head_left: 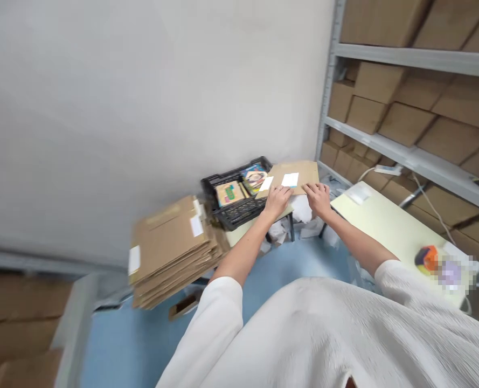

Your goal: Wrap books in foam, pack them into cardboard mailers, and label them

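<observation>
Both hands grip the near edge of a flattened cardboard box (306, 171) that bears white labels. My left hand (278, 201) is closed on the edge near its left label, and a ring shows on one finger. At the near right part of the same edge, my right hand (318, 199) is closed too, fingers on top; the thumbs are hard to make out. The cardboard's left end overlaps a black plastic crate (239, 214) holding a tan boxed item (229, 193) and a colourful book or box (254, 178).
A tall stack of flattened cardboard boxes (170, 237) stands left of the crate. To the right is a pale table (379, 215) with an orange and purple roll (428, 260). Metal shelves (409, 59) hold many cartons. White crumpled material (303, 209) lies below; the floor (118, 345) is blue.
</observation>
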A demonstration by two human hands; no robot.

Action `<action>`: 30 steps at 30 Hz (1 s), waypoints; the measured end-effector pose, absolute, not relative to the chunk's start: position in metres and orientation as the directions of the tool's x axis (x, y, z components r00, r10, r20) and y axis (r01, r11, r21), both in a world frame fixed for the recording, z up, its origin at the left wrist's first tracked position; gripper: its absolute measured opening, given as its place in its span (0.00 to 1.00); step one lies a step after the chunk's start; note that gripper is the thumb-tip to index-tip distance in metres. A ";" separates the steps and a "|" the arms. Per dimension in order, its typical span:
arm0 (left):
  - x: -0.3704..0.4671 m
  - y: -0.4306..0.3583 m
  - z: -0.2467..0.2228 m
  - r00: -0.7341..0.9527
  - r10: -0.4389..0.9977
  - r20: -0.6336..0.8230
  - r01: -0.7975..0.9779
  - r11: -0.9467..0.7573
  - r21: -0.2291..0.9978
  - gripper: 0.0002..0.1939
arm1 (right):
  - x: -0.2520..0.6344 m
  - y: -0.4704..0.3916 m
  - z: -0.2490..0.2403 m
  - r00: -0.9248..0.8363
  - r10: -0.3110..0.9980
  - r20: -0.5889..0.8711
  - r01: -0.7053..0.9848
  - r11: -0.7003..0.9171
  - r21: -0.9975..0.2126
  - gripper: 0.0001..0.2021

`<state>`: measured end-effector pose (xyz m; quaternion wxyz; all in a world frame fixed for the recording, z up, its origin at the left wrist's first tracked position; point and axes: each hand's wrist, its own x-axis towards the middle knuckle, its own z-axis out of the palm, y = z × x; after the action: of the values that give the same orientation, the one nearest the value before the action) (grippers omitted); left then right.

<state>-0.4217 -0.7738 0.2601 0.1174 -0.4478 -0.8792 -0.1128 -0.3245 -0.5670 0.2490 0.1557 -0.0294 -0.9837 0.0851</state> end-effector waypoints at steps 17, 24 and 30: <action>-0.355 -0.409 0.184 -0.019 0.984 0.178 0.985 -0.012 0.172 0.21 | -0.150 -0.321 0.185 -0.698 0.710 0.092 0.676 0.696 -0.245 0.32; -0.352 -0.347 0.143 0.220 0.974 0.062 0.951 -0.228 0.209 0.22 | -0.130 -0.301 0.158 -0.549 0.836 0.003 0.819 0.539 -0.197 0.31; -0.360 -0.331 0.107 0.393 0.919 -0.026 0.868 -0.362 0.341 0.16 | -0.115 -0.310 0.128 -0.481 0.865 -0.143 0.874 0.459 -0.161 0.28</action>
<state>-0.3599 -0.3307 0.1070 -0.1513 -0.8207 -0.5443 -0.0848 -0.1149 -0.3102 0.1280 -0.0203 -0.5092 -0.8538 0.1063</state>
